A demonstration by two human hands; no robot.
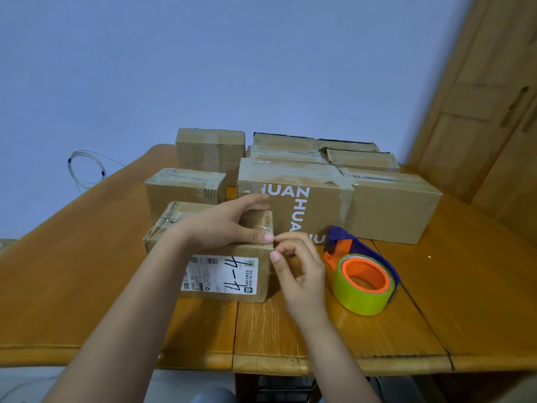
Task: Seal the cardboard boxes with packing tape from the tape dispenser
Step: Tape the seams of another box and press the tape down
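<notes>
Head view: both of my hands work at the near box on the wooden table (479,286).
Near box: small cardboard box (232,274) at the front of the group, shipping label (219,274) on the side facing me, handwritten black marks on the label.
Left hand: my left hand (226,225) lies over the top of the small cardboard box, fingers curled over its far right corner, thumb pressed flat along the top near edge.
Right hand: my right hand (299,266) is at the box's near right corner, thumb and index finger closed together in a pinch at the edge; whether tape is between them I cannot tell.
Tape dispenser: tape dispenser (360,269) rests on the table just right of my right hand, untouched; purple and orange frame, yellow-green roll on an orange core.
Other boxes: printed box (293,199) with white lettering directly behind the near box; more cardboard boxes (392,205) stacked behind and beside it.
Background: blue wall (232,68); coiled cable (84,170) at left; wooden door (494,97) at right.
</notes>
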